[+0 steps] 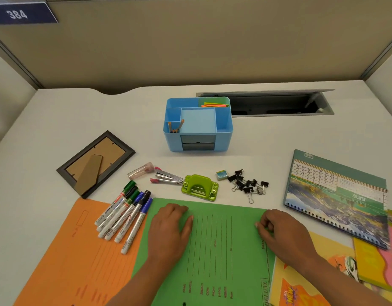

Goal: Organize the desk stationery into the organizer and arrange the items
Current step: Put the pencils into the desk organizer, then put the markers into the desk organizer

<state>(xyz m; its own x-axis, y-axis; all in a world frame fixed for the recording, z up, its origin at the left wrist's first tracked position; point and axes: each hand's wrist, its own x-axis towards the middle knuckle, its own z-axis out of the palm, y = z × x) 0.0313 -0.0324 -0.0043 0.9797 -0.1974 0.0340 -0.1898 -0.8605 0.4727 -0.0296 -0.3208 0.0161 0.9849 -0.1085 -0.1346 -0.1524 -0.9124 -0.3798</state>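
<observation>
On the green folder (212,250) | your left hand (170,228) lay flat, fingers spread | your right hand (279,230) pinched its edge | organizer (198,124) sat behind.

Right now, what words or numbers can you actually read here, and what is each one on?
"384": blue sign on the partition.
"JUNE", upside down: calendar.
"DELUXE": green folder; its form labels are too blurred.
"ALL NEW": yellow book.
"WHITE BOARD": markers.
Orange folder print: unreadable.
</observation>
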